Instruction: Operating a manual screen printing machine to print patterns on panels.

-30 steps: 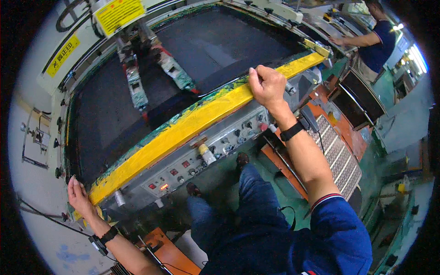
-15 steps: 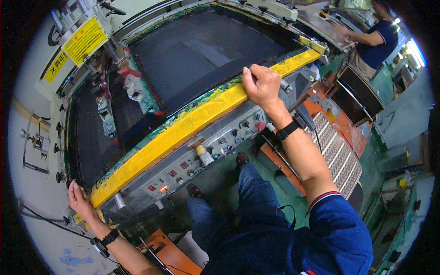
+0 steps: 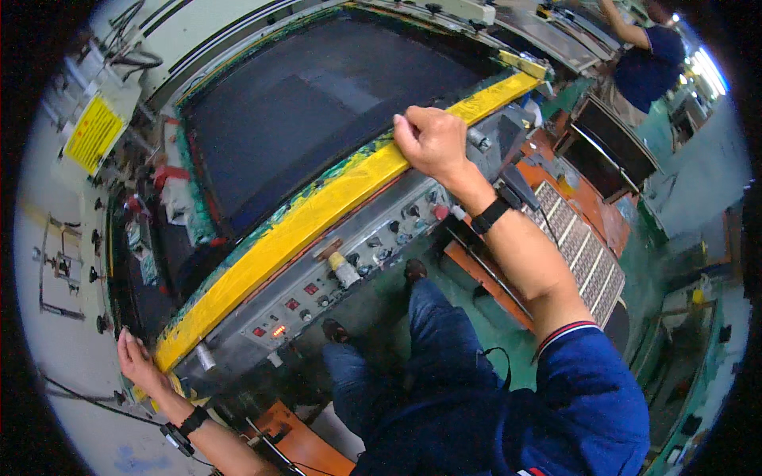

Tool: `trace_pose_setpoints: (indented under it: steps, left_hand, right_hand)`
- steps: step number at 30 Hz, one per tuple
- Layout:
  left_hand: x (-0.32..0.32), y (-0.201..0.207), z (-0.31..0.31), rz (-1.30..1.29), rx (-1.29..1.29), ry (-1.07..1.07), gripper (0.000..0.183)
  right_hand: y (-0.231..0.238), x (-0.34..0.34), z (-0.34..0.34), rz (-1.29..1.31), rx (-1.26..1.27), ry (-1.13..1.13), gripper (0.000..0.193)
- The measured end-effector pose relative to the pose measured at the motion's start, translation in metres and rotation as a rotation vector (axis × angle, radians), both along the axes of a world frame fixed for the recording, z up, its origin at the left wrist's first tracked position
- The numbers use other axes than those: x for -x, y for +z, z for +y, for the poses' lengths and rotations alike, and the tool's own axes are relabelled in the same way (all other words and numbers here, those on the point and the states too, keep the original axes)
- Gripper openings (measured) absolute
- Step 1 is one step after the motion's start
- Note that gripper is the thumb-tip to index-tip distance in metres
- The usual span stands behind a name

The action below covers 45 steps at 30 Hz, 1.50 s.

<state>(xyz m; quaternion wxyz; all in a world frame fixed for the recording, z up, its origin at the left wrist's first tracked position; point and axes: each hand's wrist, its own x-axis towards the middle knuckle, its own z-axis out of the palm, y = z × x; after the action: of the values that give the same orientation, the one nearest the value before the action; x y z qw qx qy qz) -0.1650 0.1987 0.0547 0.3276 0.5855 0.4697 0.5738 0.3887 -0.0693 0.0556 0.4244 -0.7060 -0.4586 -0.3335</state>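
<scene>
A large printing screen (image 3: 278,119) with dark mesh is set in a frame whose near side is a yellow-covered bar (image 3: 302,232). My right hand (image 3: 435,141) is closed over this bar, right of its middle, the thumb toward the mesh; its fingers are partly hidden. At the bar's left end my left hand (image 3: 141,366) lies against the corner, fingers stretched out. To the left, a stained carriage (image 3: 178,194) with a red piece on it stands across the screen, and a second ink-smeared bar (image 3: 141,246) lies beside it.
Below the bar runs a control panel (image 3: 309,305) with knobs, red switches and a lit display. A patterned sheet (image 3: 583,254) lies on an orange surface at right. A black-panelled stand (image 3: 607,147) is beyond it. A co-worker (image 3: 647,67) stands at the far right.
The carriage and its yellow sign have moved left over the screen. My hands keep their places on the frame, while the view has shifted slightly. The co-worker's arm has risen.
</scene>
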Motion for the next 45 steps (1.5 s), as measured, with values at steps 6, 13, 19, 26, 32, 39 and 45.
trace_pose_setpoints:
  steps: [6, 13, 19, 26, 32, 39, 45]
  left_hand:
    - [0.007, -0.002, 0.006, 0.03, -0.009, -0.022, 0.027]
    - [0.013, -0.003, 0.012, 0.1, 0.041, 0.0, 0.029]
    - [-0.002, 0.003, 0.004, 0.091, -0.013, 0.062, 0.028]
    - [-0.003, 0.003, 0.008, 0.003, 0.004, 0.015, 0.027]
    - [0.007, 0.0, 0.007, -0.012, 0.012, 0.009, 0.028]
    - [-0.003, 0.007, -0.004, -0.006, -0.005, 0.041, 0.03]
    - [-0.01, 0.015, -0.009, -0.081, -0.016, -0.036, 0.023]
  right_hand:
    - [0.013, 0.005, -0.011, -0.147, 0.046, 0.163, 0.024]
    - [0.046, 0.109, -0.054, -0.571, -0.015, 0.766, 0.036]
    - [0.068, 0.137, -0.068, -0.519, -0.171, 0.929, 0.032]
    - [0.074, 0.121, -0.076, -0.14, -0.201, 1.179, 0.029]
    - [0.081, 0.136, -0.078, -0.026, -0.227, 1.197, 0.028]
    - [0.061, 0.114, -0.054, -0.008, -0.09, 0.912, 0.013]
    - [0.023, 0.046, 0.008, 0.33, 0.01, 0.399, 0.035]
